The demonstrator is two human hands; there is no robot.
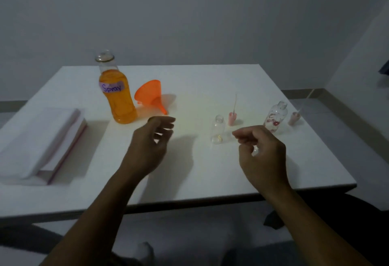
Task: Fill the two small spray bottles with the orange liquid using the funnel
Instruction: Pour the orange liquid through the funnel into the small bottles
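Note:
A large open bottle [117, 95] of orange liquid, labelled "Spray", stands at the back left of the white table [210, 80]. An orange funnel [152, 95] lies on its side just right of it. Two small clear spray bottles stand uncapped: one [218, 129] mid-table, one with a flower print [275, 118] farther right. A pink spray cap with its tube [232, 116] stands by the first, another pink cap [294, 117] by the second. My left hand [149, 141] hovers below the funnel, fingers loosely curled, holding nothing. My right hand [261, 152] hovers just right of the plain small bottle, fingers curled, apparently holding nothing.
A stack of white cloths or paper [40, 139] lies at the table's left side. The table's front edge runs just behind my forearms. A grey wall stands behind the table, and floor shows at the right.

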